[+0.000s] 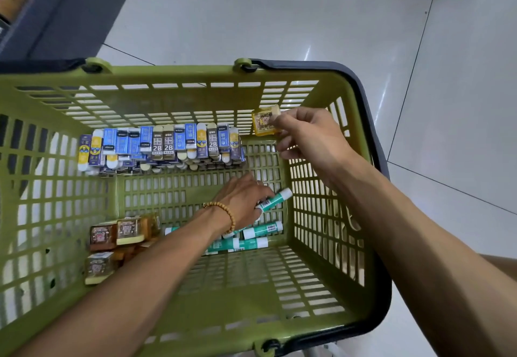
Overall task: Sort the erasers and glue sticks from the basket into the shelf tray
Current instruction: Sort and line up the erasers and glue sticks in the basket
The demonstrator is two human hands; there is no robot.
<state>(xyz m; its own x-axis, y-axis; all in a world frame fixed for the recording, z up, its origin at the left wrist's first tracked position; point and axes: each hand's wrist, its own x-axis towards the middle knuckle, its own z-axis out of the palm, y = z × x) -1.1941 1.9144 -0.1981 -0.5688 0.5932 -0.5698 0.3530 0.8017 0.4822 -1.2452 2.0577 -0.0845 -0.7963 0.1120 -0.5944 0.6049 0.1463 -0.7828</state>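
Judging by the green basket [173,76], still well stocked, sorting is at an early stage: the right hand [305,135] pinches a yellow eraser [265,120] above it, left hand [240,202] fingers curl round a teal glue stick [275,199]; the shelf tray is unseen.

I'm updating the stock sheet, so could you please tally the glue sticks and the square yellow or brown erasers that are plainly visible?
Teal glue sticks: 4 (one held by the left hand)
Square erasers: 4 (one yellow pinched by the right hand)
Total: 8; more may be hidden under the arm.
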